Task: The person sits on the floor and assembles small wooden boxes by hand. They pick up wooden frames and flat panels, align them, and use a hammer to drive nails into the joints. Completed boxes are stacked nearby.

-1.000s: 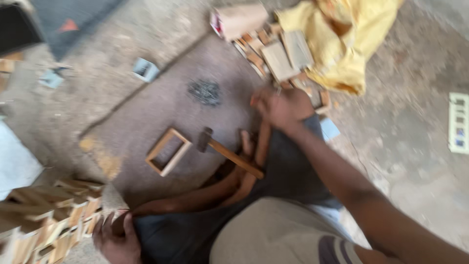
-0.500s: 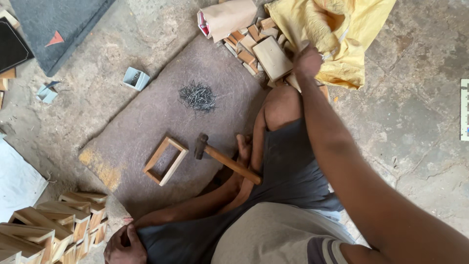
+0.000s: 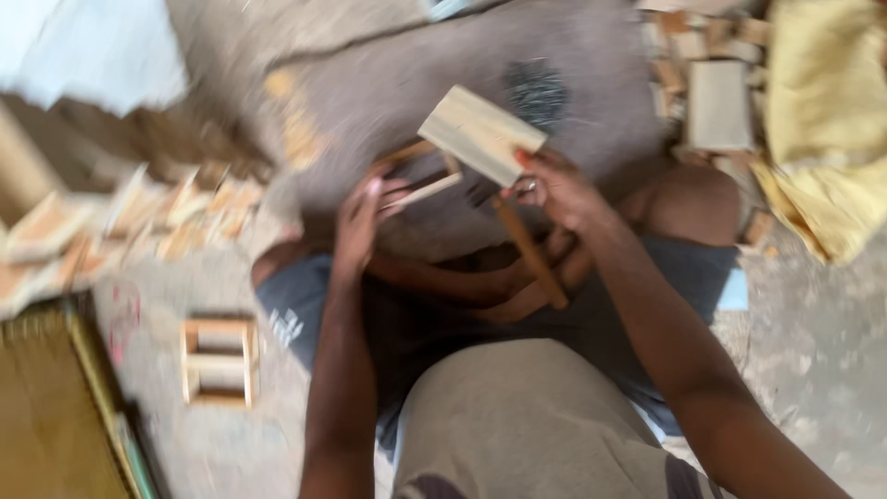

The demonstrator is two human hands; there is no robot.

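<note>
I am holding a flat pale wooden board (image 3: 480,132) in my right hand (image 3: 554,189), fingers pinching its lower right edge, just above centre of the frame. My left hand (image 3: 358,220) is gripping a small open wooden frame (image 3: 420,176), fingers wrapped on its left side, with the board tilting over the frame's upper right corner; whether the two are touching I cannot tell through the blur.

Progress, as I judge it: the frame's four sides are joined already, and the board is not yet seated or fixed on it. A hammer handle (image 3: 528,249) is lying across my legs below the board, untouched. A dark heap of nails (image 3: 536,91) is sitting on the grey mat (image 3: 370,83) in the upper centre.

The board is looking plain, light, rectangular and unmarked. A finished-looking frame (image 3: 219,359) is lying on the floor at lower left; cut wooden pieces (image 3: 716,102) are stacking up at upper right beside a yellow cloth (image 3: 827,129).
</note>
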